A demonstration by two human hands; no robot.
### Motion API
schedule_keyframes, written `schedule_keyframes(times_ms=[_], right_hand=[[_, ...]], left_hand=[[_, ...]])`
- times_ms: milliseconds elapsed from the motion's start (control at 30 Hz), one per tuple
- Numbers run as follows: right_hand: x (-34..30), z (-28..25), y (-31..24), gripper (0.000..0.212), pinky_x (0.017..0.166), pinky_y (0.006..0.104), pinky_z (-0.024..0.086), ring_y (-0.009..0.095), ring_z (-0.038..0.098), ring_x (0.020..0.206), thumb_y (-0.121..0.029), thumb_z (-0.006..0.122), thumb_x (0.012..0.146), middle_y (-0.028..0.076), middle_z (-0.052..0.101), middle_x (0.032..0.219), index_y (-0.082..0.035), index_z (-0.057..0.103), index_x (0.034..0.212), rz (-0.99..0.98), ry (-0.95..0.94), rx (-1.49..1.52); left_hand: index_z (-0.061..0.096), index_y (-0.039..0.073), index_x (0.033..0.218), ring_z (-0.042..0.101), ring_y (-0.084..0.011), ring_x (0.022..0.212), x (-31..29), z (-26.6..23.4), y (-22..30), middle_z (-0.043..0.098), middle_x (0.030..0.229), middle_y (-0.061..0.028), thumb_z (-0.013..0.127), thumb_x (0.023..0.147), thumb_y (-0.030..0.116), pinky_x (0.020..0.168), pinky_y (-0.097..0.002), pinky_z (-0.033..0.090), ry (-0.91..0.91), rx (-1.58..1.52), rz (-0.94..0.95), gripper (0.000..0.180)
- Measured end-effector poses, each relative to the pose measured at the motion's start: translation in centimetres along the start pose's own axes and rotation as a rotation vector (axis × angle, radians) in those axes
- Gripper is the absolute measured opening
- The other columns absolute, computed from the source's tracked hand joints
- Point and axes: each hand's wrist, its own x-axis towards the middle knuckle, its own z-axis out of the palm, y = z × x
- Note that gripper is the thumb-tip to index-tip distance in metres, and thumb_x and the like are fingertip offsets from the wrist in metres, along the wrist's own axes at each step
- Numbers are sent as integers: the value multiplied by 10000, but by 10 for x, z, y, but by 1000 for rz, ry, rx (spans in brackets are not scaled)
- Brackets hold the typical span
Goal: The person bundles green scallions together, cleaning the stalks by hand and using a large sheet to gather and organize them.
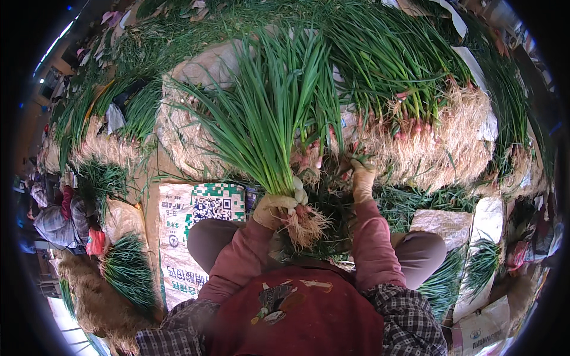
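My left hand (272, 209), in a pale glove, is wrapped round the base of a large bunch of spring onions (274, 133). Their long green leaves fan out away from me, and the pinkish bulbs with stringy roots (306, 226) hang below my fingers. My right hand (363, 173), gloved too, is beside the near edge of the pile, to the right of the bunch. Its fingers are bent in around something small and greenish that I cannot make out. Loose spring onions (312, 153) with reddish bulbs lie just left of it.
A big heap of spring onions (409, 101), roots towards me, lies ahead on the right. Ahead on the left is a pale sack (205, 68). A printed sack (175, 237) is by my left knee, and trimmed leaves (415, 200) are scattered nearby. Another person (62, 216) sits at far left.
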Motion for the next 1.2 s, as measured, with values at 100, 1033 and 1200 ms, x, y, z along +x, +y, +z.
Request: schedule_keyframes(times_ms=[100,1033,1200], right_hand=[[-20,-31,-9,196,671,276,466,156,608,751,-16,572,790,66,677,843,-33,688,947,212,78,59],[-78,-96,5,430,930,342,443,309,505,1144,-239,646,772,162,521,1242,-50,574,1152,38,-1015,-1300],[-72,38,-124,413,859,327,462,224,585,971,-183,585,855,94,613,1073,-71,514,1246,23,-893,-317]], left_hand=[[571,31,1026,541,-193,700,1,12,-3,565,786,-75,617,656,4,700,-345,532,114,3,-3,373],[469,5,1247,539,-182,801,6,16,-5,533,839,-58,586,710,81,749,-342,505,159,120,-103,555],[400,5,1333,538,-180,808,2,31,-5,521,859,-47,587,760,130,757,-347,484,148,39,-161,615]])
